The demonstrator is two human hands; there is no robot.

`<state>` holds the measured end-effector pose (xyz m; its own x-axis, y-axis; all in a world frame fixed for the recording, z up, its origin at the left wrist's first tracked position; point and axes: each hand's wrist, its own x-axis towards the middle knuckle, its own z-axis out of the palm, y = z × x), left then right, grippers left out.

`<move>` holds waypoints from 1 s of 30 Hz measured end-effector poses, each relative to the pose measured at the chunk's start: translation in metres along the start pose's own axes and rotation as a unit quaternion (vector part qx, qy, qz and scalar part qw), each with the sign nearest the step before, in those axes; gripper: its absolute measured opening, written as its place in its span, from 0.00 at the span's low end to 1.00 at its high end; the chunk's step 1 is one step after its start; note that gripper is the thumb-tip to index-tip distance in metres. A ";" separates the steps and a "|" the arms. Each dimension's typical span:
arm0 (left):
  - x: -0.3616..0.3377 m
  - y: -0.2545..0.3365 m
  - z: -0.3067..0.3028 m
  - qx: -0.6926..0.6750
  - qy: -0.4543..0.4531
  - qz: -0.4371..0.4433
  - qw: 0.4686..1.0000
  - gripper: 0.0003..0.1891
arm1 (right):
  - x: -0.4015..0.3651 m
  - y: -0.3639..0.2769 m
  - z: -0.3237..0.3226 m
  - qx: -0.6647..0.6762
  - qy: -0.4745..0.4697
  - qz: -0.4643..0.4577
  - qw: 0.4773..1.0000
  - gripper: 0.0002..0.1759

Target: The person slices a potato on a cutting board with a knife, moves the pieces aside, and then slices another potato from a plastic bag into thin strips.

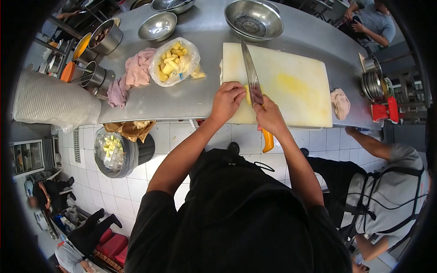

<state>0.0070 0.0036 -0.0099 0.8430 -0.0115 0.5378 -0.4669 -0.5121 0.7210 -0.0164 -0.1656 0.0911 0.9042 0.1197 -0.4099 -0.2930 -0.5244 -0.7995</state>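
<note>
On the white cutting board (300,68), near its left edge, a yellow piece of food (247,94) lies beside the knife blade. My left hand (227,101) is closed with its fingertips against that piece, which they partly hide. In my right hand (270,114) is a large kitchen knife (250,68) with an orange-yellow handle, its blade pointing away from me along the piece. Left of the board, a clear plastic bag (174,61) stands open, full of yellow chunks. I cannot make out which food they are.
Metal bowls (253,20) stand behind the board. Pink cloths (139,68) and a stack of plastic containers (52,98) are to the left. A lined bin (109,159) holds scraps below the counter. Another person (387,186) is close on my right.
</note>
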 end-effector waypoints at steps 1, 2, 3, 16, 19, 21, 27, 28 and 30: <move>0.000 0.000 0.000 0.002 0.001 0.001 1.000 0.08 | -0.002 -0.002 -0.002 -0.005 -0.011 0.011 1.000 0.23; 0.000 0.000 0.000 0.003 0.001 0.002 1.000 0.08 | -0.003 -0.005 -0.004 -0.010 -0.022 0.022 0.999 0.23; 0.000 0.000 0.001 0.004 -0.001 0.001 1.000 0.08 | -0.005 -0.006 -0.005 -0.016 -0.034 0.033 0.999 0.24; 0.001 -0.001 0.001 0.005 -0.003 -0.003 1.000 0.07 | -0.010 0.016 -0.005 0.008 -0.046 0.036 0.998 0.16; 0.001 0.000 0.001 0.001 0.000 -0.004 1.000 0.06 | -0.012 0.012 -0.006 0.020 -0.045 0.031 0.998 0.16; 0.002 -0.001 0.001 0.002 0.000 0.006 1.000 0.06 | -0.019 0.002 -0.008 0.023 -0.047 0.020 0.998 0.15; 0.002 -0.001 0.001 0.002 -0.005 -0.005 1.000 0.06 | -0.009 0.013 -0.003 0.005 -0.042 0.038 0.998 0.16; 0.002 0.000 0.001 0.003 -0.003 -0.005 1.000 0.06 | -0.011 0.010 -0.004 -0.011 -0.039 0.038 0.998 0.16; 0.002 0.003 0.001 0.002 0.002 -0.010 1.000 0.06 | -0.016 -0.001 -0.004 -0.046 -0.038 0.037 0.998 0.16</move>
<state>0.0076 0.0015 -0.0074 0.8507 0.0017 0.5257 -0.4498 -0.5152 0.7296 -0.0295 -0.1703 0.0999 0.8537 0.1404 -0.5014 -0.3253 -0.6081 -0.7241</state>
